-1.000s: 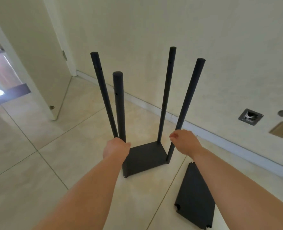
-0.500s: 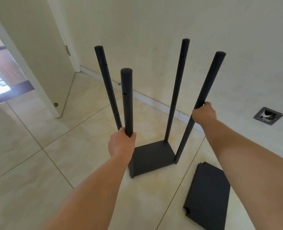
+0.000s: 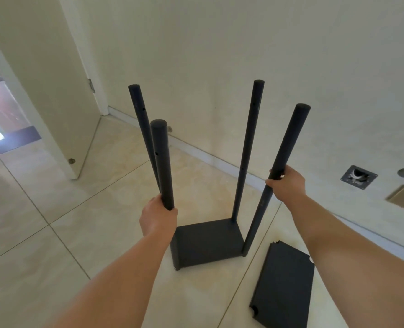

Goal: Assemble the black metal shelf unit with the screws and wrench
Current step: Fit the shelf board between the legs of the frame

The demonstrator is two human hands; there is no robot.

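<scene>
Both hands have climbed the upright black metal poles of the shelf frame [image 3: 208, 242].
Left hand [image 3: 158, 218] clamps the near-left pole [image 3: 163, 166]; right hand [image 3: 288, 183] clamps the near-right pole [image 3: 281, 162]; spare black shelf panel [image 3: 283, 285] lies nearer the right.

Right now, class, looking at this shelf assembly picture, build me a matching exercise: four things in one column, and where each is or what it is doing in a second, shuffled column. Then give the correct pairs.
Column one:
1. left hand
2. right hand
3. loose shelf panel
4. base shelf

Column two:
A. lies flat on the floor tiles, apart from the unit
B. grips the near left pole
C. sits at the foot of the four upright poles
D. grips the near right pole

Pairs: 1-B, 2-D, 3-A, 4-C
</scene>
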